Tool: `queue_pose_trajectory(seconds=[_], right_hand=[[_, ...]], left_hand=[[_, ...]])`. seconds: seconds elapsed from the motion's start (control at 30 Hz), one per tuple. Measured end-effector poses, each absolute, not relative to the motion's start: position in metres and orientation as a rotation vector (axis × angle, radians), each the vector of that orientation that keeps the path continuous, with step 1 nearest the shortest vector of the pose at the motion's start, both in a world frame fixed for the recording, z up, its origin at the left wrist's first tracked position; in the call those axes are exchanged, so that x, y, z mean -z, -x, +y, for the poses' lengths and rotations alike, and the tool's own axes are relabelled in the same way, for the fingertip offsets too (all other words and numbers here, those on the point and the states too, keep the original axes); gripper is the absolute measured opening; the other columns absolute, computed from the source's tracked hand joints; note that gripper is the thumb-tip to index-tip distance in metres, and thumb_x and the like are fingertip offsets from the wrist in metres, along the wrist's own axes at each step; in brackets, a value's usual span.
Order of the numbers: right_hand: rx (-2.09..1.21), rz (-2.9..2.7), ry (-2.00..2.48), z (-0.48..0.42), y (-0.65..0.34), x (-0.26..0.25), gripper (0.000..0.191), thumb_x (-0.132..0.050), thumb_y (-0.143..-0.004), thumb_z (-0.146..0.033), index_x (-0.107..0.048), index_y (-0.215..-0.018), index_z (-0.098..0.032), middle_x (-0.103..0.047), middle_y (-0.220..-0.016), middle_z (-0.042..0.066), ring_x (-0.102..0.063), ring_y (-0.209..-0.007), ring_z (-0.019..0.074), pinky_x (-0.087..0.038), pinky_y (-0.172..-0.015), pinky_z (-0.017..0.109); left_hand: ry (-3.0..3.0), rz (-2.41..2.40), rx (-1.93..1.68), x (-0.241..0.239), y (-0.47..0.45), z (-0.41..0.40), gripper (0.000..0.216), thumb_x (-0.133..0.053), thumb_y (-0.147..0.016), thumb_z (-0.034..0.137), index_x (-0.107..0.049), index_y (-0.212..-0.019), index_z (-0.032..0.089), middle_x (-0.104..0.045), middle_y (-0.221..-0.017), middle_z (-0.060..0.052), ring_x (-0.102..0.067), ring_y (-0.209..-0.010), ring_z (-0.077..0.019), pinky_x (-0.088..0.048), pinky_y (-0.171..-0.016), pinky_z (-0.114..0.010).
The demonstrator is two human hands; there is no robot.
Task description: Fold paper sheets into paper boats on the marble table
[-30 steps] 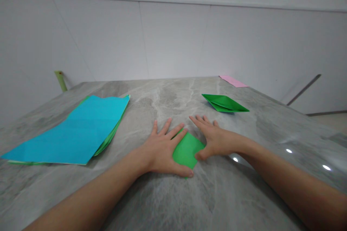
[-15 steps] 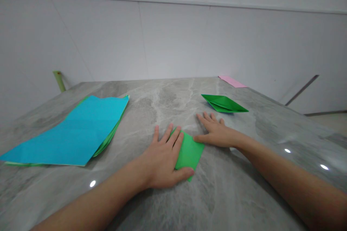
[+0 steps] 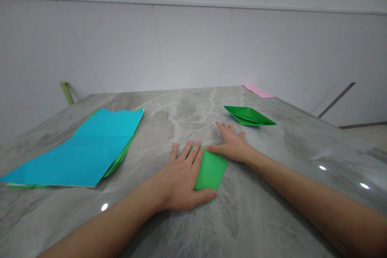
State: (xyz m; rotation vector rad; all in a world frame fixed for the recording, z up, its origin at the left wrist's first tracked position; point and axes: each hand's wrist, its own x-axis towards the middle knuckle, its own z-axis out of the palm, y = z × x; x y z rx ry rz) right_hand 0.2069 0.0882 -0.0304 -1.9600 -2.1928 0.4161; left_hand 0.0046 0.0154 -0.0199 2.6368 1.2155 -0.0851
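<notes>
A folded piece of light green paper [image 3: 212,171] lies on the grey marbled table, its left part hidden under my left hand [image 3: 183,179]. That hand is spread flat, with the thumb across the paper's near corner. My right hand [image 3: 232,143] is open, its thumb on the paper's far edge and its other fingers stretched out beyond it over the table. Just past those fingertips rests a darker green folded paper shape [image 3: 250,116], long and pointed at both ends like a boat.
On the left lies a large blue sheet [image 3: 87,149] on top of several green sheets. A pink paper [image 3: 259,91] is at the table's far right edge. A white wall [image 3: 193,48] stands behind the table [image 3: 181,109]. Something light green and narrow [image 3: 67,93] shows beyond the far left edge.
My right hand has slid left, its thumb moving along the paper's far edge toward my left fingers. My left hand and the green paper have stayed put.
</notes>
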Motion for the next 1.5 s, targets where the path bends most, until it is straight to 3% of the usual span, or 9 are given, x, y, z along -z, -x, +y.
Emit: queue_pose_trajectory(seconds=[0.73, 1.03, 1.3, 1.43, 1.5], right_hand=[[-0.596, -2.331, 1.966, 0.085, -0.220, 0.012, 0.102, -0.066, -0.073, -0.045, -0.018, -0.155, -0.010, -0.014, -0.161, 0.022, -0.008, -0.148, 0.0426, -0.012, -0.113, 0.066], [-0.677, -2.413, 1.961, 0.081, -0.229, -0.001, 0.103, -0.066, -0.072, -0.040, -0.015, -0.156, -0.011, -0.009, -0.162, 0.019, -0.006, -0.149, 0.0384, -0.013, -0.115, 0.064], [-0.734, -2.526, 1.924, 0.082, -0.244, -0.006, 0.109, -0.069, -0.070, -0.039, -0.010, -0.156, -0.011, -0.005, -0.162, 0.018, -0.005, -0.149, 0.0355, -0.016, -0.118, 0.053], [-0.791, -2.574, 1.837, 0.081, -0.254, -0.010, 0.111, -0.074, -0.065, -0.035, -0.014, -0.156, -0.016, -0.010, -0.162, 0.016, -0.009, -0.148, 0.0355, -0.021, -0.118, 0.051], [-0.736, -2.603, 1.742, 0.079, -0.254, -0.009, 0.100, -0.071, -0.068, -0.029, -0.024, -0.155, -0.018, -0.019, -0.162, 0.014, -0.016, -0.148, 0.0342, -0.023, -0.117, 0.048]], left_hand=[[-2.639, 1.248, 0.060, 0.022, -0.003, 0.016, 0.103, -0.023, -0.082, 0.083, -0.011, -0.156, 0.012, -0.002, -0.161, -0.017, 0.001, -0.149, -0.0377, -0.002, -0.114, -0.066], [-2.650, 1.252, 0.078, 0.022, -0.003, 0.017, 0.105, -0.023, -0.082, 0.083, -0.010, -0.156, 0.010, -0.003, -0.161, -0.018, 0.000, -0.148, -0.0395, -0.003, -0.113, -0.067], [-2.642, 1.249, 0.096, 0.020, -0.004, 0.017, 0.105, -0.024, -0.083, 0.083, -0.009, -0.155, 0.009, -0.001, -0.161, -0.019, 0.000, -0.148, -0.0393, -0.002, -0.113, -0.068], [-2.633, 1.245, 0.078, 0.020, -0.003, 0.018, 0.105, -0.023, -0.082, 0.083, -0.010, -0.155, 0.010, 0.000, -0.161, -0.018, 0.000, -0.149, -0.0378, -0.002, -0.114, -0.067], [-2.627, 1.258, 0.060, 0.021, -0.003, 0.017, 0.105, -0.024, -0.082, 0.084, -0.010, -0.156, 0.011, 0.000, -0.161, -0.017, -0.001, -0.149, -0.0374, -0.002, -0.114, -0.066]])
